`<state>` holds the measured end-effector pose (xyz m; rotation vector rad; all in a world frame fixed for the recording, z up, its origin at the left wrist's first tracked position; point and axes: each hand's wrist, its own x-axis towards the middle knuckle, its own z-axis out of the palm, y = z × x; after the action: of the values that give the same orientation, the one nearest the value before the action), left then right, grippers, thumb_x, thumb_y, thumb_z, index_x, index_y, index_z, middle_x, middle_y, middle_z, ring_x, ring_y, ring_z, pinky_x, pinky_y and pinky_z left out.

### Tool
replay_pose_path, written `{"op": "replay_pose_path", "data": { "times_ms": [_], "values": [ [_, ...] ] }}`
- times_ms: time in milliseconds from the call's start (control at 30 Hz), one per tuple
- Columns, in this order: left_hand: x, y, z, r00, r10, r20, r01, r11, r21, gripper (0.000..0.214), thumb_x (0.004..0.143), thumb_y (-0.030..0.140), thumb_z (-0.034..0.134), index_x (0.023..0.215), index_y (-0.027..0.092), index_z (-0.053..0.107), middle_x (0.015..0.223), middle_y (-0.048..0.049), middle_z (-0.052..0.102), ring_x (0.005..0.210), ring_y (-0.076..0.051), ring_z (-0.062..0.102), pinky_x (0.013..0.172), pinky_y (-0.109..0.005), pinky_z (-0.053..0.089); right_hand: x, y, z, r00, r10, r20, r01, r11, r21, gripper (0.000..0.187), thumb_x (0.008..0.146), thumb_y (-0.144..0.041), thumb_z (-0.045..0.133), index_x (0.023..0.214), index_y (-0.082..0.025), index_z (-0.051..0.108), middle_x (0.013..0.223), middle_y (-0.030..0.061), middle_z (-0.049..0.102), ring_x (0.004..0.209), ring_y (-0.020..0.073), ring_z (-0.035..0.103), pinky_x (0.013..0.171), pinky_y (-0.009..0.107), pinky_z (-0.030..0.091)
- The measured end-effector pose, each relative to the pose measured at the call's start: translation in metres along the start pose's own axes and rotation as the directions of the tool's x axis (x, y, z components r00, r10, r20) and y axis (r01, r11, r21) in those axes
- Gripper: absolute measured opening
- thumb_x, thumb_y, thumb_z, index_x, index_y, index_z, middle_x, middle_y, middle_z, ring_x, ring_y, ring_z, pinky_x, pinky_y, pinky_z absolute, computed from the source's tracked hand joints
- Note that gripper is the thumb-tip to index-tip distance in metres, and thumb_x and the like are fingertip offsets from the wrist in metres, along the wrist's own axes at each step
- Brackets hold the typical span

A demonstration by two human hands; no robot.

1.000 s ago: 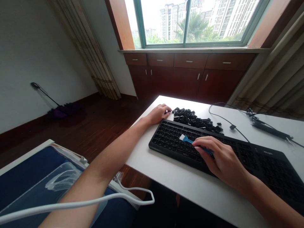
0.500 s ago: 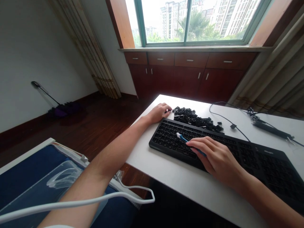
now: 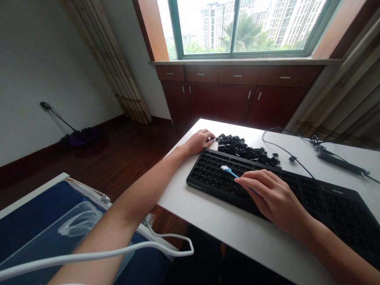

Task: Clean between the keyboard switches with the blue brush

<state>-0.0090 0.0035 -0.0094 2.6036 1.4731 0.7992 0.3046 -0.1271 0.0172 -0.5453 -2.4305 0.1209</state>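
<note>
Right hand (image 3: 274,198) pinches brush (image 3: 230,171), bristles on keyboard (image 3: 267,186) left half. Left hand (image 3: 199,141) curled at top-left corner beside keycaps (image 3: 243,148). Best: short light strokes, keyboard braced.

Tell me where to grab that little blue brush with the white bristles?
Grab the small blue brush with white bristles by its thin blue handle, at the end away from the bristles, coming from the right. The bristle tip points left and rests on the black plastic keyboard, so the handle end is the free one. The right hand already pinches it there.
</note>
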Motion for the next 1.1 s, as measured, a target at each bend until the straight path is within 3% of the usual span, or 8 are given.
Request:
{"op": "replay_pose_path", "data": {
  "times_ms": [400, 600, 833, 1100],
  "values": [
    [-0.0003, -0.0007, 0.0004, 1.000, -0.001, 0.001, 0.001, 1.000, 0.020, 0.026, 0.094, 0.031, 0.052, 0.109, 0.018, 0.068, 0.112, -0.0099, 0.063, 0.103, -0.021, 0.058, 0.096, -0.038, 0.048, 0.0020, -0.0065, 0.0011, 0.996, 0.080, 0.051, -0.085, 0.991, 0.102, 0.030, 0.093, -0.013, 0.054, 0.122, -0.022, 0.057, 0.112, 0.0088, 0.062, 0.098, 0.0211, 0.057, 0.086, 0.041, 0.049],
    [-0.0002, 0.0009, -0.0008, 1.000, -0.007, 0.009, 0.007, 1.000, 0.010, 0.026, 0.094, 0.032, 0.052, 0.109, 0.018, 0.068, 0.112, -0.0104, 0.063, 0.102, -0.020, 0.058, 0.096, -0.037, 0.048, 0.0009, -0.0061, 0.0020, 0.995, 0.102, 0.021, -0.103, 0.989, 0.101, 0.029, 0.093, -0.013, 0.054, 0.120, -0.021, 0.055, 0.106, 0.0090, 0.062, 0.095, 0.0215, 0.059, 0.083, 0.040, 0.051],
    [0.0002, 0.0010, -0.0008, 1.000, -0.006, 0.014, 0.006, 1.000, 0.019, 0.027, 0.095, 0.031, 0.052, 0.110, 0.017, 0.068, 0.111, -0.0106, 0.063, 0.103, -0.021, 0.058, 0.096, -0.037, 0.047, 0.0020, -0.0076, 0.0029, 0.983, 0.184, -0.028, -0.172, 0.955, 0.241, 0.029, 0.093, -0.012, 0.057, 0.119, -0.023, 0.059, 0.111, 0.0071, 0.062, 0.101, 0.0181, 0.060, 0.086, 0.034, 0.052],
    [-0.0003, -0.0006, 0.0002, 1.000, -0.008, 0.013, 0.008, 1.000, 0.011, 0.026, 0.094, 0.031, 0.052, 0.110, 0.018, 0.068, 0.112, -0.0099, 0.063, 0.103, -0.020, 0.058, 0.097, -0.038, 0.047, 0.0023, -0.0078, 0.0005, 0.988, 0.152, -0.030, -0.146, 0.977, 0.156, 0.026, 0.096, -0.012, 0.049, 0.120, -0.021, 0.055, 0.112, 0.0098, 0.062, 0.104, 0.0217, 0.058, 0.089, 0.040, 0.049]
  ]
}}
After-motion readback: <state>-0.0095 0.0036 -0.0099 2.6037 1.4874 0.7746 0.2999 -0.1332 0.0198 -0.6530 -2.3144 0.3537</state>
